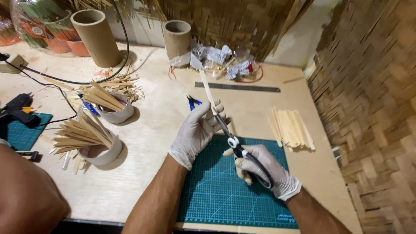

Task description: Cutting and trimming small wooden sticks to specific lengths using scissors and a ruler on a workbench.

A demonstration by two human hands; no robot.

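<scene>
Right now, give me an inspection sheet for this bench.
Surface: pale wood table with a green cutting mat.
Job's things: bamboo strip; scissors closing on it.
Clutter: two cups of strips, strip stack, steel ruler, two cardboard tubes, glue gun, blue pliers.
Grippers: gloved left hand holds the strip; gloved right hand holds the scissors.
Cables: black cable across the table's left.
Surroundings: woven bamboo panels; another person's arm at left.
</scene>
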